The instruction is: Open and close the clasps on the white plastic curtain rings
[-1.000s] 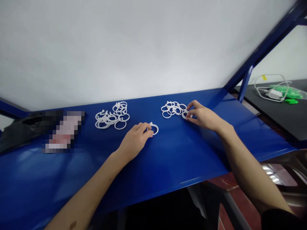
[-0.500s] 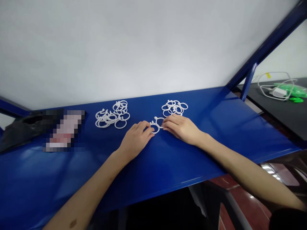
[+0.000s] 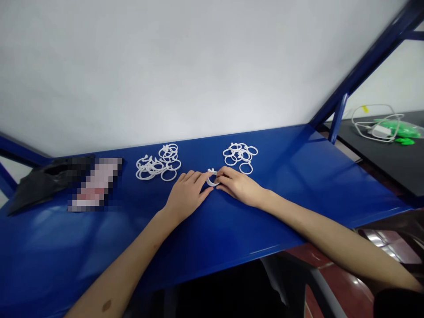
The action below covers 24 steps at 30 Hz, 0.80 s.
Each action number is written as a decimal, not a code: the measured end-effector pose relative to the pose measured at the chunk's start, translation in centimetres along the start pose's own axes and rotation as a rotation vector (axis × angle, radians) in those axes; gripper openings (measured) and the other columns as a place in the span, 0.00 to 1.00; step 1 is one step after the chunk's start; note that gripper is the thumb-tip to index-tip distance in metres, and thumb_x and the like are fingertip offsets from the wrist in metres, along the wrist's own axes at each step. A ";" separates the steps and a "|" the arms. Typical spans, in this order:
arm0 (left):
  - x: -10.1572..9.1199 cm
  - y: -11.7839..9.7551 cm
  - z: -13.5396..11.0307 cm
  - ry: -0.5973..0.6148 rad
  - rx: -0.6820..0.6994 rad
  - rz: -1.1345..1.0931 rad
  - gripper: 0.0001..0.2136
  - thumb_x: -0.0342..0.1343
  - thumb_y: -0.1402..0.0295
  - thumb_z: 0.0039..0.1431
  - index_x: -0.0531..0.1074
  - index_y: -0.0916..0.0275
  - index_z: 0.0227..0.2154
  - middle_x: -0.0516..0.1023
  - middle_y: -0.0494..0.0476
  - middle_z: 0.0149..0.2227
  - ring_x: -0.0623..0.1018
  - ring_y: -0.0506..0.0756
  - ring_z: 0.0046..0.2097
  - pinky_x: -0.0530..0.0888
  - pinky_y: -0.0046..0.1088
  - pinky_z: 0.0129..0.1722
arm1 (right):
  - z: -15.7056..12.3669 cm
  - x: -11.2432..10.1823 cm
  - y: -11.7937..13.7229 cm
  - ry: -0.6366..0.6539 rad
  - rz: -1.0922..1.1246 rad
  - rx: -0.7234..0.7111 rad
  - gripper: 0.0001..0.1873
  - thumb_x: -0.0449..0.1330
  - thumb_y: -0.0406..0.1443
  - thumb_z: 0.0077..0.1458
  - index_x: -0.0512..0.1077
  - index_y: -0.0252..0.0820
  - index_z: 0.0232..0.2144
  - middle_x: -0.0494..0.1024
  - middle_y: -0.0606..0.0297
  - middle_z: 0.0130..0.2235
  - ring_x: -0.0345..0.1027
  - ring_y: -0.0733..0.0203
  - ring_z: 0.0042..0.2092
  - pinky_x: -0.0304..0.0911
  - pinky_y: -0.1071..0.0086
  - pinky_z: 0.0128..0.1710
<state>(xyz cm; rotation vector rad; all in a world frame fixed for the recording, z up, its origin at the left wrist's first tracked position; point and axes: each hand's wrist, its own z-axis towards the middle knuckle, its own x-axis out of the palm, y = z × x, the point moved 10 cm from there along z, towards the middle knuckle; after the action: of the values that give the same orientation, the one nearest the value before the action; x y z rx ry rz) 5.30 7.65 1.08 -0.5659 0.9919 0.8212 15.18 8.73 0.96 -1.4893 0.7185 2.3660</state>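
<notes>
Between my hands is a small stack of white curtain rings (image 3: 211, 170), thin plastic hoops with small knobs, held at the blue tabletop. My left hand (image 3: 186, 194) grips its left side between thumb and fingers. From the right, my right hand (image 3: 241, 186) pinches the same stack, its fingertips hiding part of the hoops. Behind my left hand lies a heap of similar rings (image 3: 150, 170), loosely overlapping. A second, smaller group of rings (image 3: 243, 154) lies beyond my right hand, with one ring (image 3: 246, 168) at its near edge.
The blue table (image 3: 215, 238) runs up to a pale wall (image 3: 198, 66). A black bag (image 3: 36, 185) and a blurred flat packet (image 3: 96, 183) lie at left. On a dark surface at right are a white cable with a charger (image 3: 380, 131) and green plastic (image 3: 402, 130).
My right hand has moved left, bringing its ring against those at my left hand, so they now overlap. The view has shifted slightly.
</notes>
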 end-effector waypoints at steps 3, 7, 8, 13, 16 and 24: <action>0.1 -0.7 0.0 0.004 0.060 0.037 0.13 0.53 0.63 0.69 0.73 0.60 0.52 0.80 0.58 0.42 0.75 0.59 0.42 0.70 0.38 0.42 | 0.0 0.2 0.1 -0.007 -0.028 -0.008 0.15 0.49 0.37 0.71 0.73 0.35 0.44 0.74 0.52 0.47 0.70 0.56 0.46 0.70 0.60 0.47; 0.2 -1.1 0.0 0.013 0.094 0.057 0.09 0.51 0.65 0.70 0.77 0.59 0.41 0.79 0.57 0.41 0.73 0.58 0.41 0.68 0.37 0.40 | 0.1 0.6 0.5 0.021 -0.107 -0.050 0.15 0.49 0.37 0.71 0.74 0.36 0.42 0.76 0.54 0.44 0.69 0.55 0.42 0.69 0.58 0.46; 0.2 -1.1 0.0 0.013 0.097 0.059 0.10 0.51 0.66 0.70 0.77 0.59 0.39 0.79 0.57 0.41 0.73 0.58 0.41 0.68 0.36 0.40 | 0.2 0.7 0.6 0.026 -0.116 -0.055 0.15 0.49 0.37 0.71 0.74 0.35 0.42 0.76 0.54 0.44 0.69 0.56 0.42 0.68 0.59 0.45; 0.0 -1.2 0.0 -0.009 0.105 0.052 0.09 0.51 0.67 0.70 0.76 0.60 0.37 0.79 0.56 0.40 0.72 0.57 0.40 0.67 0.36 0.39 | 0.2 0.7 0.9 0.044 -0.117 -0.098 0.15 0.49 0.37 0.71 0.74 0.34 0.42 0.76 0.55 0.44 0.69 0.56 0.43 0.68 0.61 0.47; -0.2 -1.3 0.0 -0.033 0.114 0.047 0.08 0.53 0.68 0.68 0.76 0.59 0.35 0.79 0.55 0.38 0.72 0.57 0.39 0.67 0.35 0.38 | 0.3 0.7 1.1 0.064 -0.148 -0.130 0.15 0.49 0.38 0.71 0.73 0.34 0.40 0.76 0.56 0.40 0.67 0.56 0.40 0.66 0.62 0.43; -2.2 -2.8 0.0 -0.175 0.204 0.116 0.08 0.53 0.70 0.69 0.76 0.61 0.36 0.78 0.60 0.46 0.74 0.56 0.40 0.68 0.35 0.39 | 0.0 0.1 2.6 0.033 -0.370 -0.183 0.16 0.46 0.32 0.72 0.71 0.35 0.36 0.73 0.58 0.34 0.63 0.58 0.34 0.62 0.65 0.35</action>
<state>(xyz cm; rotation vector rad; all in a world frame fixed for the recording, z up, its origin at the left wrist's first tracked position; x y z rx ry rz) 6.90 5.24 3.17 -0.2591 0.9404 0.8455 13.93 6.48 1.56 -1.5763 0.2092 2.1708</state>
